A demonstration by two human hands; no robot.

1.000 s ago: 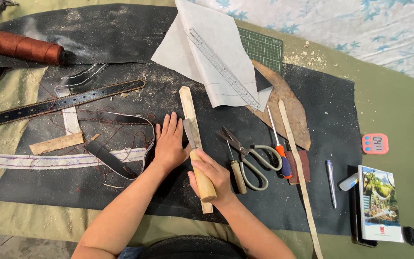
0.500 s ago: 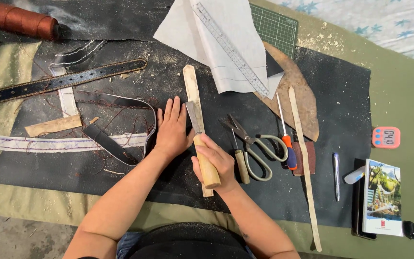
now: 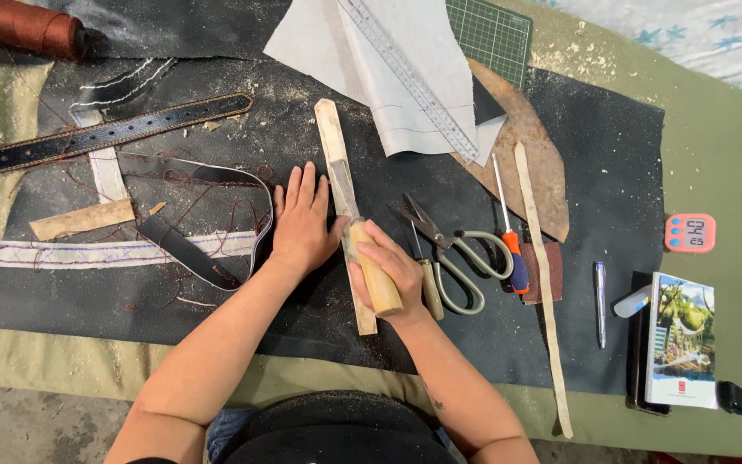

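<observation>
My right hand (image 3: pixel 388 268) grips the wooden handle of a skiving knife (image 3: pixel 362 245) whose flat blade lies along a long pale strip (image 3: pixel 333 137) on the black work mat (image 3: pixel 611 163). Flat on the mat just left of the strip rests my left hand (image 3: pixel 304 219), fingers together, thumb touching the strip's edge beside the blade. The strip runs from near the white sheet down past my right wrist.
Scissors (image 3: pixel 453 249), an awl and a red-handled screwdriver (image 3: pixel 513 249) lie right of my right hand. A second thin pale strip (image 3: pixel 543 275), brown leather, a steel ruler (image 3: pixel 410 77) on white paper, black belts (image 3: pixel 105 133), a pen, a pink timer (image 3: pixel 690 233) and a booklet surround.
The view has shifted slightly, and both hands stay on the strip. The knife has slid a little toward me along the strip.
</observation>
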